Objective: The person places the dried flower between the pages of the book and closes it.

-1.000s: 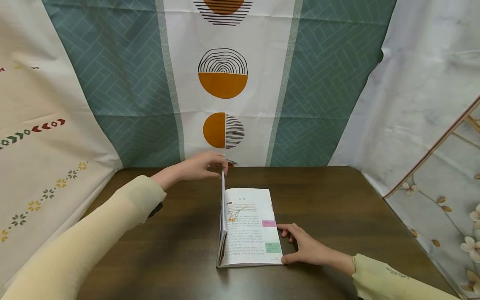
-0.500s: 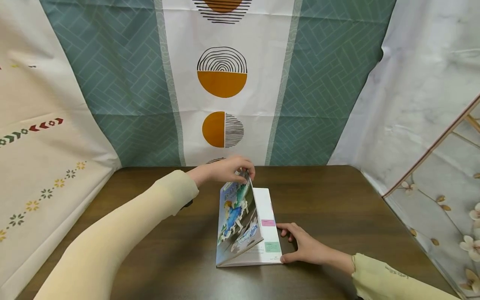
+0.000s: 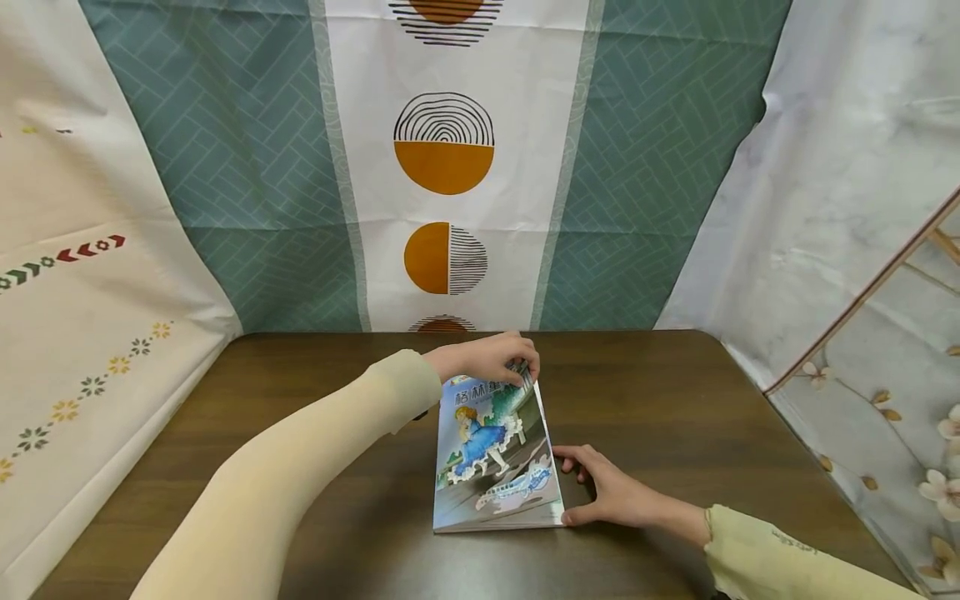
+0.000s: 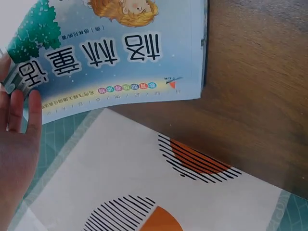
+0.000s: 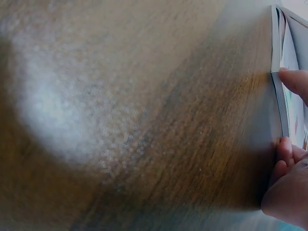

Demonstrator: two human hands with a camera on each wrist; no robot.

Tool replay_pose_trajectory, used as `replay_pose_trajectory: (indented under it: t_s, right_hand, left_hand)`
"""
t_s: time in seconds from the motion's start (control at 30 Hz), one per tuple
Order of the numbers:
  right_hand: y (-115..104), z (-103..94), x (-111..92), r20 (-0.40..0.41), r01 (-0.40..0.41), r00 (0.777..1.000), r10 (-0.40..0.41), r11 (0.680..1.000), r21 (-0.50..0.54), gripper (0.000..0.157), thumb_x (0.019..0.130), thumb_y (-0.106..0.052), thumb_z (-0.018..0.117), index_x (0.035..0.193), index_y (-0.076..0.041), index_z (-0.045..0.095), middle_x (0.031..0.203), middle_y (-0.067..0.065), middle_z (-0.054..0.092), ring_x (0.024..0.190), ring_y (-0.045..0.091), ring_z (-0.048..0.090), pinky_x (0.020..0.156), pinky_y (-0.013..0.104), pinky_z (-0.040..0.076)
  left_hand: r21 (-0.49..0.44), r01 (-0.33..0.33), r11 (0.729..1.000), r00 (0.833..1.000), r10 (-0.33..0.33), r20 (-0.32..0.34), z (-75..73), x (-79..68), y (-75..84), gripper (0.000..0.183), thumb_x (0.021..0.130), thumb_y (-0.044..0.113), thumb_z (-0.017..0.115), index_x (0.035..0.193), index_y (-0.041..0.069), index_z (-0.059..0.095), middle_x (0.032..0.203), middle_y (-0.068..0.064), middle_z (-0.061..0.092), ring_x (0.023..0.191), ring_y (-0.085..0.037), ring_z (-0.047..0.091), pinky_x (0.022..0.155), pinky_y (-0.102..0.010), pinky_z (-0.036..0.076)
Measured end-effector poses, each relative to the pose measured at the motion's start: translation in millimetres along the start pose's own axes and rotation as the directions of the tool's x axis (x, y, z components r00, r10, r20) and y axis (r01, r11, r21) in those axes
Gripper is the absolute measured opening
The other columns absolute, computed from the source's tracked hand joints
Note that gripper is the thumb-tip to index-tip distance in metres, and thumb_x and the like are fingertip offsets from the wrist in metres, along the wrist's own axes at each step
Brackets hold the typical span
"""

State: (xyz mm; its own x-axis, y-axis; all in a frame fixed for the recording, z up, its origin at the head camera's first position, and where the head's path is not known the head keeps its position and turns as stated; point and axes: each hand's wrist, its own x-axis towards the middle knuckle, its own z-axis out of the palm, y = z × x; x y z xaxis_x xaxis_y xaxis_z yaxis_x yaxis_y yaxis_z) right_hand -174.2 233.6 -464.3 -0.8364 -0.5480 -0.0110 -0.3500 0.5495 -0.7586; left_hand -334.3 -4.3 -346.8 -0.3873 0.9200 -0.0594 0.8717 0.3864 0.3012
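A paperback book (image 3: 472, 479) with a blue illustrated cover lies on the dark wood table (image 3: 637, 400). My left hand (image 3: 498, 358) reaches over its top and pinches the cover by the far right corner. In the left wrist view, the thumb and fingertips bend that corner of the cover (image 4: 115, 72) slightly. Beside the book's right edge rests my right hand (image 3: 615, 492), its thumb at the near corner and index fingertip farther up. The right wrist view shows the thumb (image 5: 296, 82) against the page edges (image 5: 284, 103), with other fingers loosely bent below.
Behind the table's far edge hangs a green and white patterned cloth (image 3: 630, 208). A cream embroidered cloth (image 3: 97, 350) hangs on the left and a pale floral one (image 3: 817, 250) on the right.
My left hand has swung the cover and raised pages over from left to right and down, hiding the printed page. My right hand has stayed at the book's right edge.
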Motion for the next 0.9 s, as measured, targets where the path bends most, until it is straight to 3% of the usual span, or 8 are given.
replay_pose_trajectory:
  t_s: [0.23, 0.47, 0.9]
  right_hand:
    - [0.6, -3.7, -1.2, 0.014, -0.015, 1.0, 0.015, 1.0, 0.013, 0.083, 0.081, -0.033, 0.08, 0.148, -0.008, 0.039, 0.118, 0.01, 0.044, 0.1, 0.011, 0.041, 0.084, 0.025, 0.038]
    - [1.8, -3.0, -2.3, 0.011, 0.002, 1.0, -0.002, 1.0, 0.007, 0.082, 0.081, -0.033, 0.08, 0.146, -0.005, 0.039, 0.119, 0.01, 0.045, 0.099, 0.01, 0.04, 0.083, 0.024, 0.038]
    - [1.7, -1.0, -2.2, 0.031, 0.002, 1.0, -0.003, 1.0, 0.019, 0.086, 0.079, -0.032, 0.081, 0.147, -0.002, 0.038, 0.12, 0.011, 0.045, 0.099, 0.008, 0.04, 0.084, 0.024, 0.038]
  left_hand:
    - [-0.011, 0.003, 1.0, 1.0, -0.003, 0.01, 9.3, 11.3, -0.8, 0.008, 0.095, 0.018, 0.066, 0.103, 0.018, 0.068, 0.104, -0.001, 0.058, 0.091, -0.018, 0.042, 0.083, -0.027, 0.032]
    - [-0.017, 0.003, 1.0, 1.0, -0.003, 0.025, 30.8, 23.4, -8.9, 0.007, 0.096, 0.018, 0.065, 0.102, 0.019, 0.067, 0.107, 0.001, 0.059, 0.092, -0.015, 0.041, 0.083, -0.026, 0.032]
    - [-0.04, 0.005, 0.999, 0.998, -0.003, 0.065, 61.6, 31.3, -15.4, 0.005, 0.097, 0.018, 0.062, 0.101, 0.017, 0.065, 0.107, 0.0, 0.058, 0.089, -0.016, 0.042, 0.087, -0.027, 0.026]
